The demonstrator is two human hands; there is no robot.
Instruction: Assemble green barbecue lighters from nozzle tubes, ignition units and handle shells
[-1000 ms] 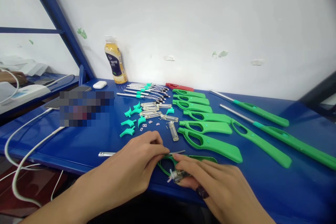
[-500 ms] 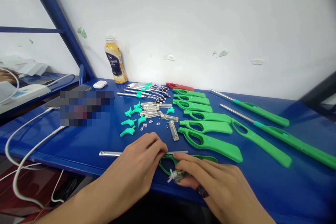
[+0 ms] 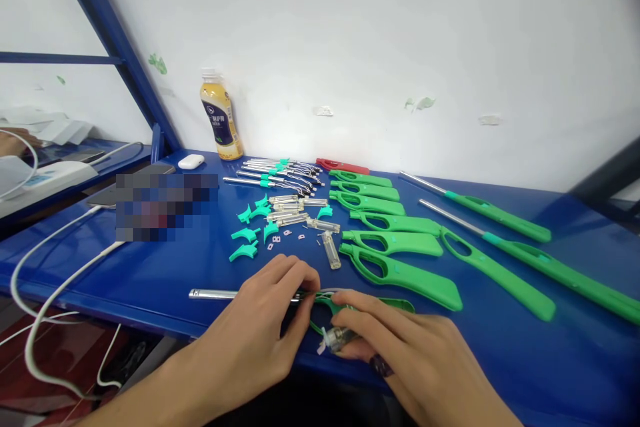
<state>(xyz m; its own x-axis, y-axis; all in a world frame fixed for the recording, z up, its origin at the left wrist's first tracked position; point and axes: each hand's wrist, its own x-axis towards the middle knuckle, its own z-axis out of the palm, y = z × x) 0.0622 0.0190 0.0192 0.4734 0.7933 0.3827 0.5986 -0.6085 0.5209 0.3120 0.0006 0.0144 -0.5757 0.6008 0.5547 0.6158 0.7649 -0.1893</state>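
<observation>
My left hand (image 3: 275,313) pinches at the inner end of a metal tube (image 3: 215,294), over the loop of a green half-shell (image 3: 400,304) near the table's front edge. Between the fingers of my right hand (image 3: 395,333) is a clear lighter tank (image 3: 340,338), its white valve end pointing left. The right fingertips also rest at the half-shell, by thin wires. Beyond my hands lie teal triggers (image 3: 245,251), more clear tanks (image 3: 331,250), tiny pale pieces (image 3: 271,246) and metal tubes with wires (image 3: 250,179). Much of the half-shell is hidden under my hands.
Green half-shells (image 3: 405,275) line the right, with a red one (image 3: 343,165) behind. Two long green lighters (image 3: 505,217) lie farther right. A bottle (image 3: 220,117), a white earphone case (image 3: 191,161) and cabled phones (image 3: 105,196) are at left. Another person's hand (image 3: 15,141) shows far left.
The fingers of my left hand have opened a little around the tube's inner end, and more of it shows. The clear tank has shifted slightly down and left with my right hand.
</observation>
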